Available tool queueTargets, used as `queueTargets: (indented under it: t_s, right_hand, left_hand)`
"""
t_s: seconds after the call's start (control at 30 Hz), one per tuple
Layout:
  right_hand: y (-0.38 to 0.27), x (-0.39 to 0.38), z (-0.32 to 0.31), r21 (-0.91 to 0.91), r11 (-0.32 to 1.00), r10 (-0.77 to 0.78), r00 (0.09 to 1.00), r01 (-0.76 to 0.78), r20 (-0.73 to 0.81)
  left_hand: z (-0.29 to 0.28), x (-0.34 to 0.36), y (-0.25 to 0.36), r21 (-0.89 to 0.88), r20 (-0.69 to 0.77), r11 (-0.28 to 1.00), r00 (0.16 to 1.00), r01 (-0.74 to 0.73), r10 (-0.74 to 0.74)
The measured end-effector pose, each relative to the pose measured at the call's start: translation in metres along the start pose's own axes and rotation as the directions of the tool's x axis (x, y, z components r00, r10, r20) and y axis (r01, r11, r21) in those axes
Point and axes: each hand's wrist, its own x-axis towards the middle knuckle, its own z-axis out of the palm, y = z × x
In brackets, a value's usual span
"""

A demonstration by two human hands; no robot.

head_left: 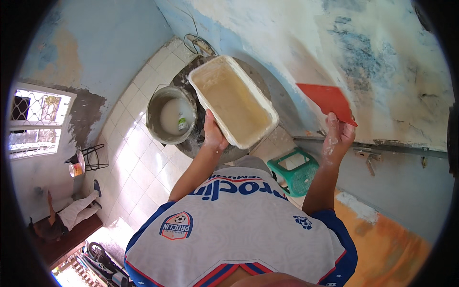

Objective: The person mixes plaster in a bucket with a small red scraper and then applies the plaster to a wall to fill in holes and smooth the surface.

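My left hand [214, 132] grips the near-left side of a white rectangular tub [274, 115], smeared with pale residue on its rim and inside. The tub is held up and tilted a little, above a dark round surface. In my right hand [339, 134] is a flat red spreader [329, 99], raised close to the patchy blue and white wall [382, 91]. Pale smears mark the right wrist. Just left of the tub stands a grey bucket [152, 115] with pale contents and a small green-and-white object [182, 123] inside.
A green plastic stool [302, 178] stands between my body and the right wall. Behind the tub a fan-like round wire frame [191, 44] rests in the corner. At far left are another person [67, 217], a black stool [94, 158] and a barred window [38, 119]. Pale tiles [129, 165] cover the floor.
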Motion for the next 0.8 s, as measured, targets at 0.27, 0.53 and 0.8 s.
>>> queueTargets:
  t_s: [0.27,0.53,0.8]
  right_hand:
    - [-0.048,-0.051,0.069,-0.172,0.985,-0.049,0.962,0.003,-0.268]
    - [-0.032,-0.119,0.123,0.201,0.975,-0.056,0.981,0.094,-0.186]
    - [-0.051,-0.191,0.147,0.100,0.995,0.010,0.996,-0.002,-0.083]
  left_hand:
    - [-0.024,-0.015,0.088,-0.015,-0.080,0.997,0.994,-0.082,0.080]
    - [-0.075,-0.020,0.150,0.060,-0.055,0.996,0.996,-0.067,0.071]
    - [-0.110,-0.049,0.175,-0.033,0.044,0.999,0.999,-0.003,0.004]
